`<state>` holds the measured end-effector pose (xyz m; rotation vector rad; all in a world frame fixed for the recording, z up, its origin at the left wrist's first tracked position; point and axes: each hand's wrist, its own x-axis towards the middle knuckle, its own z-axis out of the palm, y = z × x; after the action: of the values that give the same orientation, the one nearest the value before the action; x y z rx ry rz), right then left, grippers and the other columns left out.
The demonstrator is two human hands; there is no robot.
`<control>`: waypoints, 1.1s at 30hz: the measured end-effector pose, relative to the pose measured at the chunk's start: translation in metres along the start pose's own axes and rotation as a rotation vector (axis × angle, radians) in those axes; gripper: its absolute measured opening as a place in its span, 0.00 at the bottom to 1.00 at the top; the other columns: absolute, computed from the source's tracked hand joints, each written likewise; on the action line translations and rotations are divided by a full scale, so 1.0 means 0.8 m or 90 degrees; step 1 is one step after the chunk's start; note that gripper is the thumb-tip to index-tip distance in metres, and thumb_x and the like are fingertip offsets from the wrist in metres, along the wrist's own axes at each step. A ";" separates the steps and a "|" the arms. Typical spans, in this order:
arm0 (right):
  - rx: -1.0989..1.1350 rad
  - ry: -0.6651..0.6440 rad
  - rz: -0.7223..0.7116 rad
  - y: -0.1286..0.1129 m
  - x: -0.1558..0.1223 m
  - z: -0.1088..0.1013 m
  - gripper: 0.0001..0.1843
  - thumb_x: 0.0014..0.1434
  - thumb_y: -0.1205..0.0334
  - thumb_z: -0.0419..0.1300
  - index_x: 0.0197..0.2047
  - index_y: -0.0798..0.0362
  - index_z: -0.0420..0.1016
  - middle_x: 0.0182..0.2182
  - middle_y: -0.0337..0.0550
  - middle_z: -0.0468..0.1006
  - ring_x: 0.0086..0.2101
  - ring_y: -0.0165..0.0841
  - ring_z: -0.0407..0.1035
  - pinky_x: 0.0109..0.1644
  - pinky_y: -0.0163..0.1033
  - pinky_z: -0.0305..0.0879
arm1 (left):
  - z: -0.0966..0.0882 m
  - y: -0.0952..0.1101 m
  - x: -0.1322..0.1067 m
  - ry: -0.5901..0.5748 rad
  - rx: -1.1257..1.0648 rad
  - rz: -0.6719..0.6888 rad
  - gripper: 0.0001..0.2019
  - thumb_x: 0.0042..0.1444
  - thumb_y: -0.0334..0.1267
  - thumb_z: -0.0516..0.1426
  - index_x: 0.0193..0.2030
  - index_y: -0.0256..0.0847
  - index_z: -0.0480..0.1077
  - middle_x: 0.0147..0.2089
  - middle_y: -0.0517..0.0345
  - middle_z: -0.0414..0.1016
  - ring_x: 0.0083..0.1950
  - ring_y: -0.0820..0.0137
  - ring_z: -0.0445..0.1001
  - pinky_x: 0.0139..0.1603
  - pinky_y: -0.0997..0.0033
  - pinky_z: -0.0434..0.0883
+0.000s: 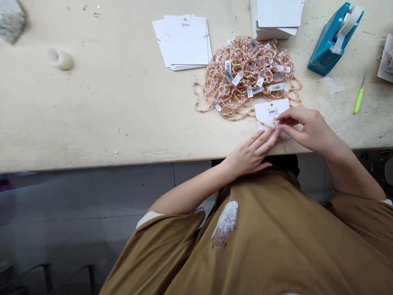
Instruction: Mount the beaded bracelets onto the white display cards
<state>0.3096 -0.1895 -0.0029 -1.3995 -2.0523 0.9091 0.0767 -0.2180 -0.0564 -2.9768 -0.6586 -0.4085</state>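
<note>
- Your right hand (307,131) is closed to a pinch at a barcoded white card (270,110); it seems to hold a beaded strand (264,123), though your fingers hide the exact grip.
- Your left hand (250,153) lies with its fingers straight and close together, their tips at the card's lower edge, with no clear hold on anything.
- So far, this one card has a strand on it; the heap of pink-and-gold beaded strands (245,71) just beyond holds many more, with barcode tags.
- Farther off, stacks of white cards (184,41) carry no strands.
- A teal tape dispenser (325,51) and a green-handled awl (358,98) sit on the scuffed cream worktable (92,102), with grey floor tiles (92,196) below its edge.
</note>
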 end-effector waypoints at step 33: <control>-0.053 0.310 -0.030 -0.004 -0.053 0.070 0.11 0.62 0.71 0.62 0.46 0.50 0.79 0.40 0.42 0.84 0.38 0.32 0.80 0.43 0.38 0.77 | -0.018 -0.020 0.009 -0.060 -0.156 -0.025 0.38 0.65 0.58 0.51 0.71 0.28 0.59 0.78 0.34 0.51 0.79 0.49 0.58 0.75 0.53 0.69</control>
<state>0.2827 -0.2437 -0.0385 -1.4373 -1.7545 0.4111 0.0727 -0.2022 -0.0409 -3.2362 -0.7270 -0.3788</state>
